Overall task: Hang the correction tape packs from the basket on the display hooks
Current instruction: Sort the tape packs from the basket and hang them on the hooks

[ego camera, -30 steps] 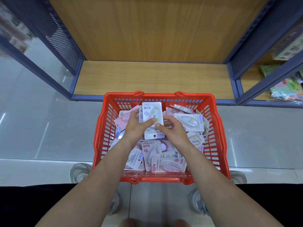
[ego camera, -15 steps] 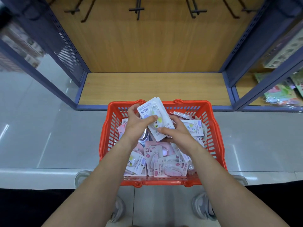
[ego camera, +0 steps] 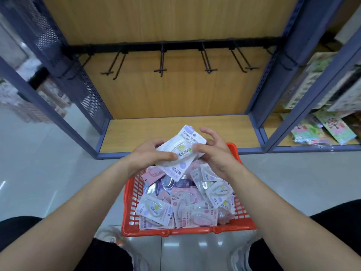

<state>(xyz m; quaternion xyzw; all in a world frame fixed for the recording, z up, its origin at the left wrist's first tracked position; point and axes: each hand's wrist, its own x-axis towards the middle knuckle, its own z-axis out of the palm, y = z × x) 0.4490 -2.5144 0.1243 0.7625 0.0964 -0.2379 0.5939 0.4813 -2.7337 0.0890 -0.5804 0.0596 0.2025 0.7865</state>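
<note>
A red plastic basket (ego camera: 129,210) on the floor holds several pink, purple and white correction tape packs (ego camera: 181,202). Above its far end I hold a small stack of white packs (ego camera: 182,149). My left hand (ego camera: 150,155) grips the stack's left side with the thumb on top. My right hand (ego camera: 214,153) pinches its right edge with the thumb, the other fingers spread and curled above. Black display hooks (ego camera: 161,63) stick out from a rail on the wooden back panel, all bare.
The bay has blue perforated uprights (ego camera: 88,98) and a low wooden shelf (ego camera: 175,132) just behind the basket. A neighbouring bay on the right holds colourful packets (ego camera: 328,130). My knees and shoes frame the basket's near end on the grey tiled floor.
Both hands lifted the white packs up out of the basket and towards the shelf. My view tilted upward, bringing the hook rail fully into sight.
</note>
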